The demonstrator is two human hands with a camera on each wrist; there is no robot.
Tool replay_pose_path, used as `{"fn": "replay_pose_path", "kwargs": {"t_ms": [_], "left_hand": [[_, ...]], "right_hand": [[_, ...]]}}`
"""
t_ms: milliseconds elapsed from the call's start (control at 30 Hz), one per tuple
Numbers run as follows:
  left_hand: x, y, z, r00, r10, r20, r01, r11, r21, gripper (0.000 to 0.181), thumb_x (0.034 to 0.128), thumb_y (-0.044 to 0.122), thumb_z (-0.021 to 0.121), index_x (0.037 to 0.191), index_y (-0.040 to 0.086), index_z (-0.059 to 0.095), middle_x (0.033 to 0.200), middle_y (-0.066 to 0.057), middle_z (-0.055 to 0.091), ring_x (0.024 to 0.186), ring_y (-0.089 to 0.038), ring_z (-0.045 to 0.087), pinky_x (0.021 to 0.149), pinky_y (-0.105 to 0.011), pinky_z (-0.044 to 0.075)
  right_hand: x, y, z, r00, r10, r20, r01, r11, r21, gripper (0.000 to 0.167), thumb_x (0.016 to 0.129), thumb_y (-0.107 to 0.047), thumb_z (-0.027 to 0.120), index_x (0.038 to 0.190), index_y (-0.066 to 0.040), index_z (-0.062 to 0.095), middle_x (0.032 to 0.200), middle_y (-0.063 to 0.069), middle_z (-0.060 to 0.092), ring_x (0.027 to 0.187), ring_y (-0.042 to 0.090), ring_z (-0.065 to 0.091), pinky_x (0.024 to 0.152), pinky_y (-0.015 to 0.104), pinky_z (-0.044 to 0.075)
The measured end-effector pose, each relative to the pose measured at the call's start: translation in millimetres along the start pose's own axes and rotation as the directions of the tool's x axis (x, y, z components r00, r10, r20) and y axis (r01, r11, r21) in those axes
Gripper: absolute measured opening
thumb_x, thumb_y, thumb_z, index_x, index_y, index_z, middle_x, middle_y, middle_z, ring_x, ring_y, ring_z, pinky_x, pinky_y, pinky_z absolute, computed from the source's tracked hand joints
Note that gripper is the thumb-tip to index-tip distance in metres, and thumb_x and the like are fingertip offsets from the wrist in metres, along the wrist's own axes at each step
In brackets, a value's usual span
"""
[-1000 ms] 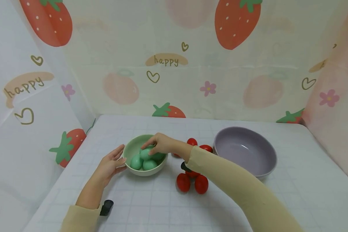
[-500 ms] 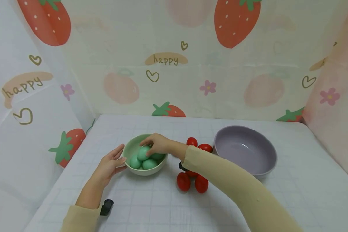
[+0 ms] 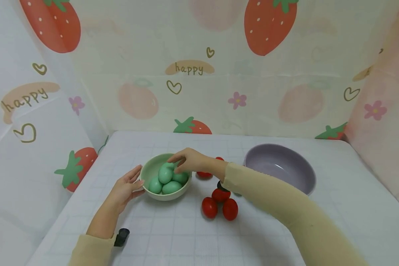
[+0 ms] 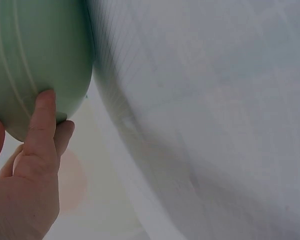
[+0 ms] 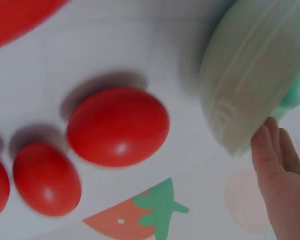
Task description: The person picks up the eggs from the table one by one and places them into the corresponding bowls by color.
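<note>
In the head view, a light green bowl (image 3: 164, 197) holds several green eggs (image 3: 172, 187), one egg (image 3: 166, 173) lying on top of the others. My left hand (image 3: 127, 188) rests against the bowl's left side, thumb by the rim. The left wrist view shows its straight index finger touching the bowl's outer wall (image 4: 40, 55). Over the bowl's right part, my right hand (image 3: 191, 161) has its thumb and fingers apart, close to the top egg. In the right wrist view, that hand's extended fingers (image 5: 267, 145) are near the bowl's rim, and nothing shows in their grip.
Several red eggs (image 3: 230, 209) lie right of the bowl, some partly hidden by the right forearm. A large purple bowl (image 3: 279, 162) stands farther right. Black wrist devices (image 3: 122, 237) are on both wrists. A printed cloth wall (image 3: 199, 99) rises behind the table (image 3: 173, 236).
My right hand's thumb and fingers have come off the green egg, and the hand has shifted slightly right. The egg has settled on the others. The left hand stays at the bowl.
</note>
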State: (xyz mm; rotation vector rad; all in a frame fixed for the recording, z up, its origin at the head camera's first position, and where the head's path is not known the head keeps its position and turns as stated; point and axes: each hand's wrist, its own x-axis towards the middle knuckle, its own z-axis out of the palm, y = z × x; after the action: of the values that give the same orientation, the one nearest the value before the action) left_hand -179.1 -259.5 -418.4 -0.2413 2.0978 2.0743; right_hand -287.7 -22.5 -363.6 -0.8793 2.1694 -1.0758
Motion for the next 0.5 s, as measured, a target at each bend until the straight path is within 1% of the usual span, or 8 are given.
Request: {"fn": "replay_pose_path", "kwargs": {"t_ms": [167,333,500], "left_hand": [[0.7,0.8,0.6,1.0,-0.001,0.002,0.001,1.0,-0.007,0.066,0.1005,0.0,0.046,0.156,0.007,0.012,0.161,-0.01,0.008,0.143,-0.03,0.022,0.093,-0.028,0.049],[1.2,1.2,1.5,1.0,0.002,0.004,-0.002,1.0,-0.005,0.066,0.1004,0.0,0.046,0.156,0.006,0.012,0.161,-0.011,0.008,0.143,-0.03,0.022,0.092,-0.028,0.049],[-0.2,0.4,1.0,1.0,-0.001,0.001,0.001,1.0,0.011,0.065,0.1009,0.001,0.046,0.156,0.007,0.012,0.161,-0.011,0.007,0.143,-0.031,0.021,0.094,-0.029,0.048]], "right_hand": [[-17.1,-0.8,-13.1,0.999,-0.044,-0.006,0.044,0.998,0.041,0.041,0.09,0.0,0.065,0.131,-0.001,0.059,0.133,0.014,0.059,0.121,0.034,0.055,0.093,0.029,0.049],[-35.7,1.0,-25.6,0.998,-0.037,-0.051,0.038,0.999,0.017,0.041,0.09,-0.002,0.066,0.131,-0.003,0.06,0.13,0.013,0.061,0.115,0.028,0.058,0.09,0.029,0.051],[-57.9,7.3,-36.4,0.995,-0.019,-0.095,0.019,1.0,-0.006,0.042,0.091,-0.006,0.065,0.132,-0.005,0.06,0.127,0.012,0.062,0.115,0.027,0.058,0.091,0.033,0.051]]}}
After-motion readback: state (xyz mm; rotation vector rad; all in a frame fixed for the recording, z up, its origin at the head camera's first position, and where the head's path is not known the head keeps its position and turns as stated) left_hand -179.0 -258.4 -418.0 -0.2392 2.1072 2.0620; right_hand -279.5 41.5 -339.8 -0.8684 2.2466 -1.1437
